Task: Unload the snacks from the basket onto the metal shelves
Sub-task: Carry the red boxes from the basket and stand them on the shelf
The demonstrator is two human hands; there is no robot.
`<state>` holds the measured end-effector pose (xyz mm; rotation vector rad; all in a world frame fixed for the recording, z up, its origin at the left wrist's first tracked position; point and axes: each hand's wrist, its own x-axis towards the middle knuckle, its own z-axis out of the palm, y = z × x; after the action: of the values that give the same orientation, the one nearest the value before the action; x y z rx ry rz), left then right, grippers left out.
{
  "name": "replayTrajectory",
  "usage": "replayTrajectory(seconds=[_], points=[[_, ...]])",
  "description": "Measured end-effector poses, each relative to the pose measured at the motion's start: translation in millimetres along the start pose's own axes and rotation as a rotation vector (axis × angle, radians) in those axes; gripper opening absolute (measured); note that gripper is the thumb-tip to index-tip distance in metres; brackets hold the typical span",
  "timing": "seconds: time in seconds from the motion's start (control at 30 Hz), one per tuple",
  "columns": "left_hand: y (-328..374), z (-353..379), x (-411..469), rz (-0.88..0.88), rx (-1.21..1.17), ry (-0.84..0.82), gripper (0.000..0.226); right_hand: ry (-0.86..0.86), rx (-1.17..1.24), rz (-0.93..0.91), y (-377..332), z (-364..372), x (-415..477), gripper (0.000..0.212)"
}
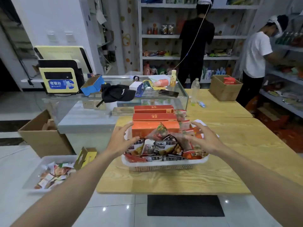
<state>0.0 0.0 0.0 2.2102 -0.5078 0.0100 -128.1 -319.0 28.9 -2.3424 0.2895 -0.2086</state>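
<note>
A white plastic basket [164, 166] stands on the wooden table [180, 181], heaped with small snack packets [161, 145] and an orange box [147, 128] at its far end. My left hand [120, 140] hovers over the basket's left side, fingers spread and holding nothing. Over the right side, my right hand [202, 138] is spread the same way, just above the packets. White metal shelves [160, 36] line the back wall, and more shelves [283, 76] run along the right.
Two more orange boxes [154, 113] lie beyond the basket. A glass counter [131, 94] holds a cap, phone and bottles. Two people stand at the shelves. Cardboard boxes [44, 136] and a tray of packets [49, 174] sit on the floor at left.
</note>
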Motion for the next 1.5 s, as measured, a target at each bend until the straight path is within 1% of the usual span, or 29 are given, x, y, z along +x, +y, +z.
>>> replayTrajectory(seconds=[0.07, 0.13, 0.2, 0.3, 0.33, 0.4, 0.43, 0.53, 0.6, 0.7, 0.77, 0.8, 0.87, 0.9, 0.97, 1.03, 1.13, 1.27, 1.4, 1.5], points=[[-10.1, 11.5, 18.6, -0.045, -0.046, 0.005, 0.065, -0.002, 0.035, 0.042, 18.3, -5.7, 23.4, 0.089], [-24.9, 21.4, 33.6, -0.118, -0.109, 0.001, 0.067, -0.043, 0.076, 0.087, 43.1, -7.4, 48.0, 0.085], [-39.9, 31.6, 46.2, -0.192, -0.156, 0.006, 0.074, -0.082, 0.090, 0.106, 70.3, -4.3, 71.2, 0.083], [-64.2, 42.9, 58.1, -0.291, -0.210, -0.008, 0.091, -0.123, 0.207, 0.186, 104.8, 0.9, 95.7, 0.088], [-70.1, 45.2, 60.9, -0.326, -0.233, -0.021, 0.092, -0.133, 0.251, 0.213, 112.1, 2.3, 102.1, 0.091], [-77.4, 48.0, 67.2, -0.372, -0.321, -0.056, 0.086, -0.128, 0.321, 0.219, 126.7, 7.2, 113.6, 0.102], [-81.0, 48.4, 71.9, -0.388, -0.387, -0.081, 0.080, -0.135, 0.338, 0.212, 133.2, 10.2, 120.3, 0.103], [-89.7, 48.3, 85.0, -0.418, -0.526, -0.143, 0.066, -0.205, 0.280, 0.186, 145.8, 22.2, 134.8, 0.083], [-100.9, 49.8, 91.9, -0.442, -0.524, -0.174, 0.070, -0.228, 0.223, 0.182, 148.4, 28.0, 141.1, 0.078], [-120.2, 59.7, 96.9, -0.435, -0.467, -0.225, 0.081, -0.213, 0.187, 0.187, 149.7, 34.6, 151.7, 0.082], [-130.6, 69.2, 99.6, -0.404, -0.435, -0.199, 0.094, -0.201, 0.178, 0.170, 151.5, 39.0, 155.7, 0.081], [-132.4, 73.2, 99.9, -0.392, -0.422, -0.176, 0.096, -0.197, 0.172, 0.164, 153.6, 41.2, 156.9, 0.081], [-133.7, 79.5, 101.8, -0.383, -0.402, -0.134, 0.091, -0.197, 0.166, 0.180, 159.9, 45.3, 157.8, 0.081], [-134.7, 81.4, 101.9, -0.381, -0.398, -0.120, 0.090, -0.193, 0.166, 0.190, 163.9, 47.1, 157.8, 0.085], [-136.9, 82.9, 101.8, -0.373, -0.398, -0.091, 0.094, -0.187, 0.166, 0.202, 168.3, 49.6, 157.5, 0.094], [-140.2, 84.0, 102.9, -0.379, -0.404, -0.051, 0.096, -0.180, 0.171, 0.209, 168.9, 51.5, 157.8, 0.096], [-145.7, 85.7, 104.9, -0.387, -0.439, -0.028, 0.090, -0.169, 0.175, 0.199, 172.3, 53.7, 155.6, 0.093], [-148.4, 84.7, 106.6, -0.341, -0.518, -0.051, 0.077, -0.185, 0.213, 0.228, 169.6, 50.9, 152.8, 0.091], [-137.3, 83.9, 103.9, -0.344, -0.632, -0.067, 0.080, -0.201, 0.251, 0.235, 162.4, 48.0, 152.0, 0.095], [-132.7, 83.3, 103.6, -0.350, -0.654, -0.074, 0.081, -0.203, 0.274, 0.236, 161.9, 48.9, 152.6, 0.087]])
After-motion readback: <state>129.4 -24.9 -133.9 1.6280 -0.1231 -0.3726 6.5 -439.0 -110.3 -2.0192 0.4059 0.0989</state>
